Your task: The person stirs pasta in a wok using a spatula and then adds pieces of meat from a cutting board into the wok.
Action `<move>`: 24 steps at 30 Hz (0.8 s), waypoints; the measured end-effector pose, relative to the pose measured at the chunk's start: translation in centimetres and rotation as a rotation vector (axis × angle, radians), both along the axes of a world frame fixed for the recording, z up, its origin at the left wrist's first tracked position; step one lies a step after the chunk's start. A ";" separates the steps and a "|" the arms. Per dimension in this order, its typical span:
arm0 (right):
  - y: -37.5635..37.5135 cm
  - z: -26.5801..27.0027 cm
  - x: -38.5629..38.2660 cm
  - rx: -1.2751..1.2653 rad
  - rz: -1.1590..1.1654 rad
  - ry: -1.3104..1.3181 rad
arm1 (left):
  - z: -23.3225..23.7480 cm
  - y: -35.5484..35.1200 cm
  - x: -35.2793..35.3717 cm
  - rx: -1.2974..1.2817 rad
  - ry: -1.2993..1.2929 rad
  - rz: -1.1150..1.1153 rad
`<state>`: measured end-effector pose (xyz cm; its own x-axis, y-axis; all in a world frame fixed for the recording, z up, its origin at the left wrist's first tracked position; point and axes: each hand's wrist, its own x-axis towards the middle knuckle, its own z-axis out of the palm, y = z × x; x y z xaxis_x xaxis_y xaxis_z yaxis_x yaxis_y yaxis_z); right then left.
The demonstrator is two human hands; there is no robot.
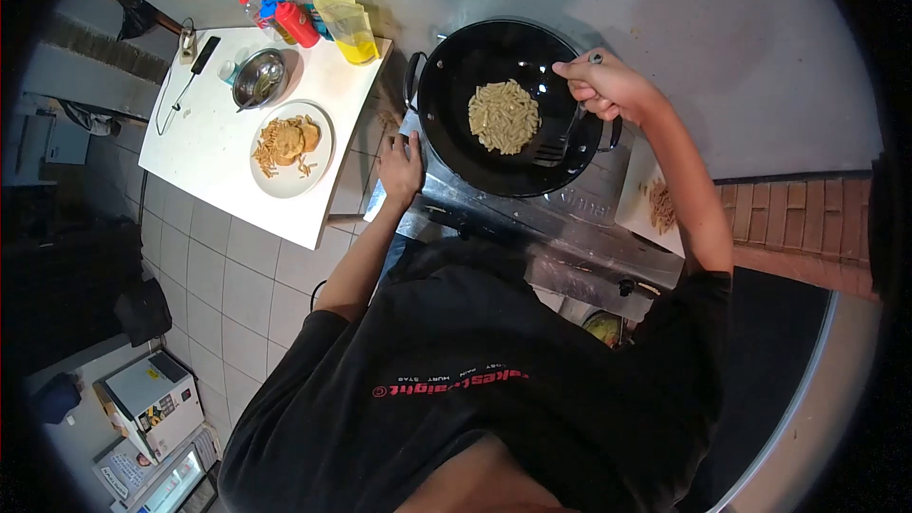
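A black wok with two side handles sits on the metal stove. Pale, short pasta-like pieces lie in a heap in its middle. My right hand is closed round the handle of a slotted spatula, over the wok's right side. The spatula's dark head is low in the wok, just right of and below the heap. My left hand lies flat on the stove's left edge, fingers stretched out, holding nothing.
On the white table at left stand a plate of food, a metal bowl, a red bottle and a yellow pouch. Brown pieces lie on a white surface right of the stove.
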<state>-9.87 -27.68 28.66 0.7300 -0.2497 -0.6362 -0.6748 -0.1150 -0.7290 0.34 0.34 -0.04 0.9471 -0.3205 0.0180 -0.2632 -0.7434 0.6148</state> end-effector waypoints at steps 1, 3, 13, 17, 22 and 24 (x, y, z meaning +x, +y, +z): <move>0.0 0.2 0.0 0.000 -0.005 0.000 | 0.0 -0.1 0.0 0.004 0.002 0.002; -0.1 0.5 0.0 -0.136 0.024 0.031 | 0.1 -0.1 0.0 0.007 0.004 0.000; 0.1 -1.9 0.6 -0.067 0.137 -0.013 | 0.0 0.0 0.0 0.022 0.003 0.010; 0.1 0.2 0.5 -0.205 0.137 0.019 | 0.5 -0.1 -0.1 -0.008 0.035 0.000; -1.4 -1.1 1.2 -0.321 0.208 0.044 | 0.3 0.0 -0.1 -0.004 0.000 0.012; -1.9 -2.6 1.5 -0.214 0.218 -0.017 | 0.2 0.0 -0.1 0.018 0.000 0.008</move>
